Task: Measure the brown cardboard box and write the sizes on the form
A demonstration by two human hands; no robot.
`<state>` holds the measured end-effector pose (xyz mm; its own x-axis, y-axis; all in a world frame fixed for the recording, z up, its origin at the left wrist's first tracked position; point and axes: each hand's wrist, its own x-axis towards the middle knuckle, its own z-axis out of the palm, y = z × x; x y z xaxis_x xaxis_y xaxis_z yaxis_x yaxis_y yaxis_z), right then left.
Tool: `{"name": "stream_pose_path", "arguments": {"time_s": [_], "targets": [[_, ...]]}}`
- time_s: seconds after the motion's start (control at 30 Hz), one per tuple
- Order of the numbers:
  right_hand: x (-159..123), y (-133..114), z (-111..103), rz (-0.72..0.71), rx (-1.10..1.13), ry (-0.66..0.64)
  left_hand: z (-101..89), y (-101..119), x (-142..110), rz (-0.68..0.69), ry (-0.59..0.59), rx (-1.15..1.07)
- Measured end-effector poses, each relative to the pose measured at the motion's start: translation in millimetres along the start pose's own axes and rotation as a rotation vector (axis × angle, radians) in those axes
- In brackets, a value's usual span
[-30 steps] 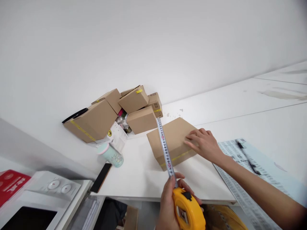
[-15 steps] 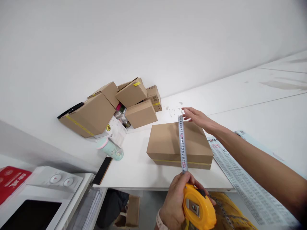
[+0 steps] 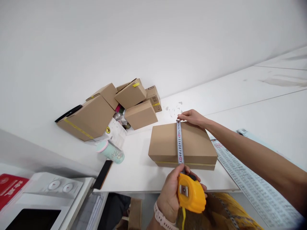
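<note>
One left hand (image 3: 169,190): nearer than the cardboard box (image 3: 165,140), fingers curled around a tape measure case, thumb along the base of the blade
Wristband (image 3: 160,215): pale pink, on the left wrist, nearer than the box
Tape measure case (image 3: 192,195): yellow, in the left palm, just off the box's near side, a yellow cord hanging from it
White appliance (image 3: 55,185): well to the near left of the box, two knobs on its front, a red package (image 3: 13,188) farther left
Tape blade (image 3: 179,140): drawn out of the case, running over the box top from its near edge to its far edge
Cardboard box: closed, lying flat on the white table (image 3: 139,174), a yellow stripe along its near side
Printed sheet (image 3: 242,169): to the right of the box, partly under the right forearm
Dark flat object (image 3: 102,174): on the table, left of the box
Mint cup (image 3: 112,153): left of the box, tilted, pink rim
Right hand (image 3: 193,117): at the box's far edge, fingers bent and nearly closed at the blade's end; cannot tell whether they pinch it
Cartons (image 3: 98,113): piled beyond the box to the left, near the wall (image 3: 153,41)
</note>
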<state>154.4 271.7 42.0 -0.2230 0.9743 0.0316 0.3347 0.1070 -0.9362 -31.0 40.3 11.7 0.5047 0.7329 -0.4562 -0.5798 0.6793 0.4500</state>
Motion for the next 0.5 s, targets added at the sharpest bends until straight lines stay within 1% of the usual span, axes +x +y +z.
{"name": "stream_pose_path", "arguments": {"time_s": [0.1,0.2,0.3,0.37,0.5], "targets": [[-1,-1,0,0.024,-0.02,-0.047,-1.4,4,2,-0.011,-0.013,0.006],[0,-2,4,0.003,-0.118,-0.016,-2.7,3,0,-0.027,-0.035,0.004],[1,-5,9,-0.019,-0.286,-0.015,-5.1,-6,-5,-0.059,-0.06,0.01],[-1,-9,11,0.0,-0.356,-0.028,-6.6,-15,-8,-0.065,-0.046,-0.014],[-4,-14,15,0.028,-0.389,-0.026,-9.9,-26,-13,0.013,-0.011,-0.068]]}}
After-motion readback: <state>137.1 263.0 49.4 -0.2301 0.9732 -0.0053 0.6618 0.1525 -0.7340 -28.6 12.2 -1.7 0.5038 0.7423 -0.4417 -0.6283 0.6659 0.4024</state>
